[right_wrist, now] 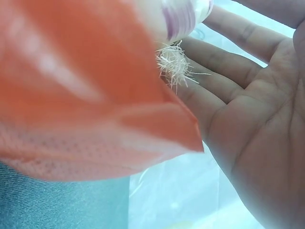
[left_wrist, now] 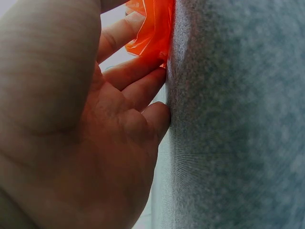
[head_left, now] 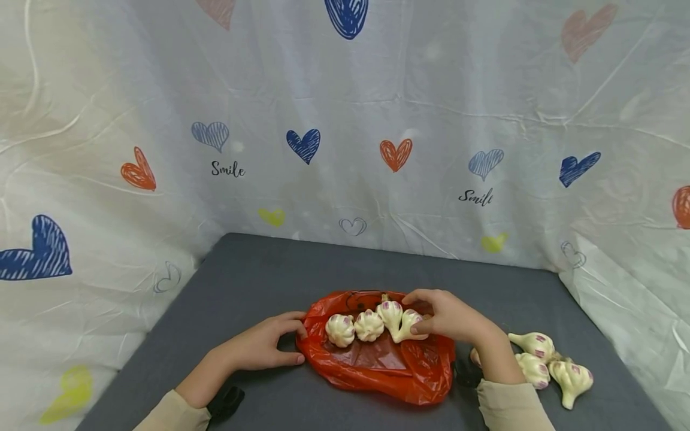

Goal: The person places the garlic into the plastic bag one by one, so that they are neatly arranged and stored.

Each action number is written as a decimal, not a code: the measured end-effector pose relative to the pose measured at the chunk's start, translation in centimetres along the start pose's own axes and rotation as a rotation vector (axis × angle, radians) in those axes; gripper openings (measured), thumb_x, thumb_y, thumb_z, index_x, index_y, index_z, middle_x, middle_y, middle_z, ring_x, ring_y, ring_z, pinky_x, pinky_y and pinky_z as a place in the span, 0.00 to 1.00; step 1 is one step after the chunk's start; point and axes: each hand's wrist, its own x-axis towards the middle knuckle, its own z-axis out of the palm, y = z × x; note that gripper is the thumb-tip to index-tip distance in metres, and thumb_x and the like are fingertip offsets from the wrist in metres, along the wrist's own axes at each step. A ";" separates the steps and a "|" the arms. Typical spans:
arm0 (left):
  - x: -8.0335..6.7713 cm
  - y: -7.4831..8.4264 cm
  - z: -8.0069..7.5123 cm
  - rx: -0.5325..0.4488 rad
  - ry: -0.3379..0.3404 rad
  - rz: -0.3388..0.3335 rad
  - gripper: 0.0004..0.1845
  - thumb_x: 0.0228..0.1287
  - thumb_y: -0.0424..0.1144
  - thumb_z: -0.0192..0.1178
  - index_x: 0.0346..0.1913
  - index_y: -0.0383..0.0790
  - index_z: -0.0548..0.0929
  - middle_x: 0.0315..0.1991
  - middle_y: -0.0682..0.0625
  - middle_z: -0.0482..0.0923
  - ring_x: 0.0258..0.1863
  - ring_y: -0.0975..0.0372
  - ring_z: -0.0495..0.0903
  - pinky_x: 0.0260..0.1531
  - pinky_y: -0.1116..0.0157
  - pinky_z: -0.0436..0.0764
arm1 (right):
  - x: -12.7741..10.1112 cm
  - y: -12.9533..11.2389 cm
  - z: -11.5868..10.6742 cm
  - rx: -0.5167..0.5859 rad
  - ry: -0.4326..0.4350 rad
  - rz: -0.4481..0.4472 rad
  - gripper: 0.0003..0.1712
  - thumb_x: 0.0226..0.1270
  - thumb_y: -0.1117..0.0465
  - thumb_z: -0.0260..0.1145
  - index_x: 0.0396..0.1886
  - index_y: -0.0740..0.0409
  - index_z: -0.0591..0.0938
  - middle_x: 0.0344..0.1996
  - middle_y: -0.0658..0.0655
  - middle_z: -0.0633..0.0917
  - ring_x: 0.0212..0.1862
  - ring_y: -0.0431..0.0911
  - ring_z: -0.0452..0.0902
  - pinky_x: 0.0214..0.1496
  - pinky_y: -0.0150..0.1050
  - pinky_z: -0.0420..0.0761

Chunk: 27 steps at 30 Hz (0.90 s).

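A red plastic bag [head_left: 377, 383] lies with its mouth spread wide on the dark table. Inside it sit several white garlic bulbs with purple marks, among them a garlic bulb [head_left: 340, 330] at the left. My right hand [head_left: 453, 317] holds the rightmost bulb [head_left: 408, 328] between thumb and fingers, over the bag. In the right wrist view, that bulb's stringy roots [right_wrist: 174, 64] show beside the bag's edge. At the bag's left side, my left hand [head_left: 264, 342] touches the rim with extended fingers, its thumb spread below.
More garlic bulbs [head_left: 571, 378] lie in a group on the table to the right, partly behind the right forearm. The grey table [head_left: 259, 263] ends at a white curtain [head_left: 345, 197] printed with hearts, which hangs behind it and along both sides.
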 end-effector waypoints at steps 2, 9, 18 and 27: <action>0.0 0.0 0.0 0.001 0.000 0.001 0.14 0.73 0.62 0.71 0.54 0.66 0.84 0.81 0.49 0.68 0.80 0.48 0.68 0.73 0.39 0.71 | 0.0 -0.1 0.0 0.000 0.001 0.001 0.31 0.67 0.59 0.82 0.67 0.60 0.84 0.63 0.59 0.86 0.64 0.57 0.83 0.63 0.59 0.84; -0.1 0.2 -0.1 0.003 0.001 0.015 0.14 0.74 0.60 0.71 0.54 0.64 0.84 0.81 0.45 0.67 0.80 0.44 0.68 0.73 0.36 0.71 | 0.0 -0.4 0.0 0.018 -0.012 -0.006 0.30 0.67 0.59 0.82 0.67 0.60 0.84 0.64 0.60 0.86 0.65 0.58 0.83 0.65 0.60 0.83; -0.2 0.2 -0.1 0.000 0.004 0.018 0.13 0.74 0.60 0.72 0.53 0.64 0.84 0.81 0.46 0.67 0.80 0.45 0.68 0.72 0.37 0.71 | 0.1 -0.5 0.0 0.008 -0.013 -0.007 0.29 0.69 0.57 0.81 0.67 0.59 0.84 0.64 0.62 0.86 0.65 0.58 0.83 0.65 0.60 0.83; -0.1 0.0 -0.1 0.003 -0.002 0.017 0.13 0.73 0.60 0.72 0.53 0.64 0.84 0.81 0.45 0.67 0.80 0.45 0.68 0.72 0.37 0.71 | 0.1 -0.6 0.3 0.019 0.001 0.008 0.27 0.71 0.58 0.80 0.66 0.58 0.84 0.63 0.58 0.86 0.65 0.58 0.84 0.65 0.61 0.83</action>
